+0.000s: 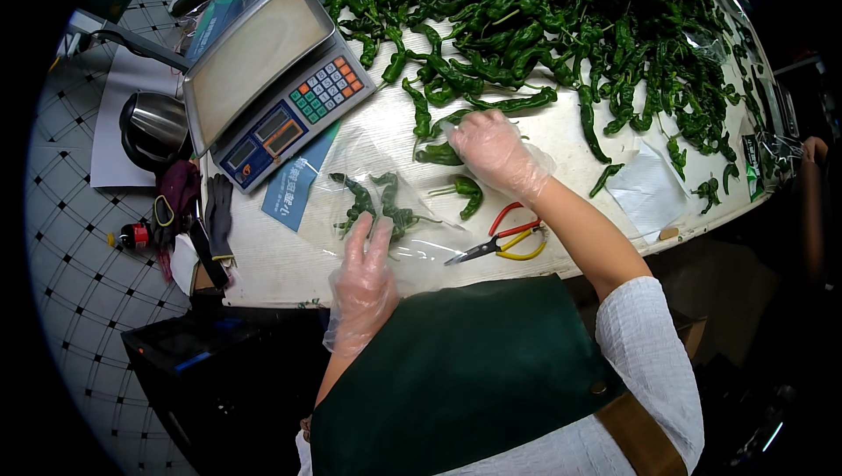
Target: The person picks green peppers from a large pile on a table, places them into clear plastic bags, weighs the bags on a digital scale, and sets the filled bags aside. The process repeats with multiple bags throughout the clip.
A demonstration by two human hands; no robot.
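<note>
My left hand [364,279], in a clear plastic glove, lies on a clear plastic bag [430,252] with several green peppers [403,217] in it. Its fingers are stretched out over the bag; the thumb is hidden. Farther up the table my right hand [495,147], gloved the same way, is closed at a wrinkled green pepper [438,154], its fingertips partly hidden. A curled green pepper [471,195] lies between the bag and my right wrist. Near my right forearm rest pruning shears [500,246] with red and yellow handles.
A big heap of green peppers [561,20] covers the far side of the white table [281,274]. At the left stands a weighing scale [263,72] beside a metal kettle [158,129]. Blue printed card [298,186] lies below the scale; a white tissue [647,191] lies at right.
</note>
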